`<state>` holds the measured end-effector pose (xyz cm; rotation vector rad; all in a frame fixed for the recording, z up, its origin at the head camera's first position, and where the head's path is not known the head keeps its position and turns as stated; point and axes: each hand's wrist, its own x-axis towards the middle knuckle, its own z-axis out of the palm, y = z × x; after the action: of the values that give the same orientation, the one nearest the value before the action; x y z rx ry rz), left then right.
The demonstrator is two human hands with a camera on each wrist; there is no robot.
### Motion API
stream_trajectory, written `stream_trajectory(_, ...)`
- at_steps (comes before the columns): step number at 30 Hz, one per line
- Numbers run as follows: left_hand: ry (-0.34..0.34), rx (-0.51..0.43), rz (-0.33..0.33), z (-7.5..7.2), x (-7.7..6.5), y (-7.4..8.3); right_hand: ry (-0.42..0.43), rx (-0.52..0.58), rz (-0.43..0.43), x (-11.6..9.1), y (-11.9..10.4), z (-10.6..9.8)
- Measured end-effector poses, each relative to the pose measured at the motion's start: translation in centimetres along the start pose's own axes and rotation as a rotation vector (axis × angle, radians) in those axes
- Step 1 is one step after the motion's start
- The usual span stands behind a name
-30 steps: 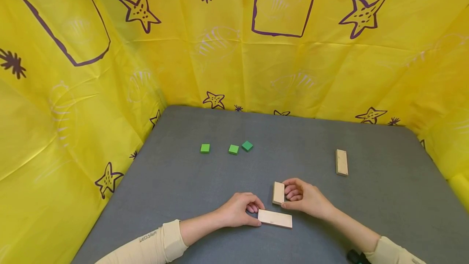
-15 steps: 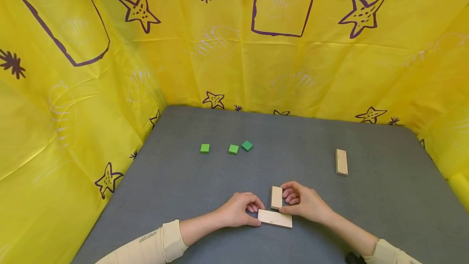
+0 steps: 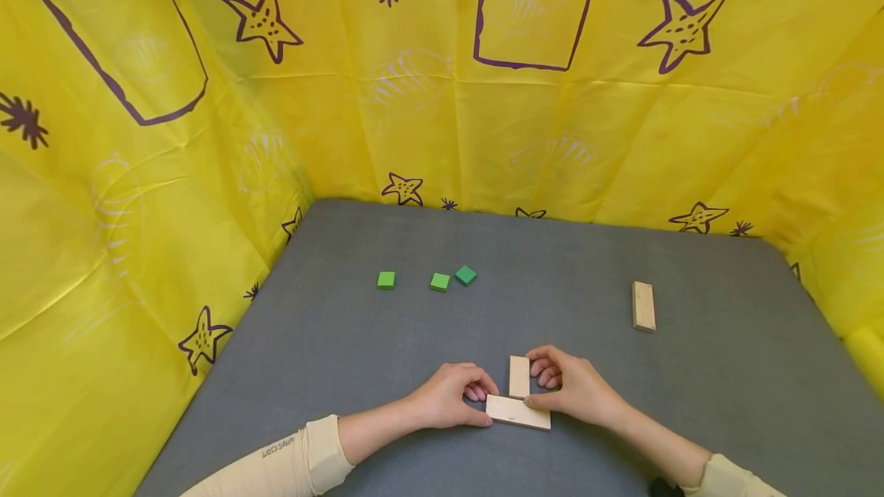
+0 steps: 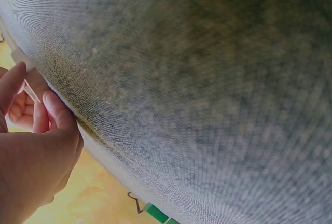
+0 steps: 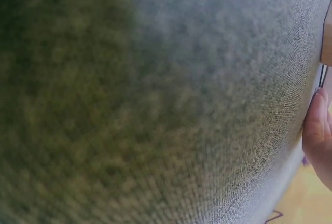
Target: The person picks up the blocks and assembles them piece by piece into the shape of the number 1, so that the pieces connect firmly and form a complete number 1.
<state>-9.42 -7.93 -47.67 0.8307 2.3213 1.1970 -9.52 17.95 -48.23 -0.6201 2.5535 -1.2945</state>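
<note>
A flat pale wooden plank (image 3: 519, 413) lies crosswise on the grey table (image 3: 345, 343) near its front edge. My left hand (image 3: 485, 405) grips the plank's left end with curled fingers. A shorter wooden block (image 3: 519, 376) lies lengthwise just behind the plank, its near end meeting the plank's far edge. My right hand (image 3: 532, 383) pinches this block from the right, thumb down by the plank. In the left wrist view, my left hand's fingers (image 4: 52, 110) curl against the plank (image 4: 34, 81). The right wrist view shows a fingertip (image 5: 316, 125) and a sliver of wood (image 5: 327, 42).
A third wooden block (image 3: 644, 306) lies alone at the right. Three green cubes (image 3: 440, 281) sit in a row at mid-table, left of centre. A yellow star-printed sheet (image 3: 442, 98) walls in the table at the back and both sides.
My right hand has brought the short block nearer and slightly left until it meets the plank. The left hand and the plank have stayed put.
</note>
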Motion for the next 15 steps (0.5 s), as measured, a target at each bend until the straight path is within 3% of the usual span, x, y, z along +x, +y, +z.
stream_trajectory(15,0.008,-0.005,0.016,0.00,-0.03,0.06,-0.022,-0.002,-0.001,0.06,0.04,-0.09)
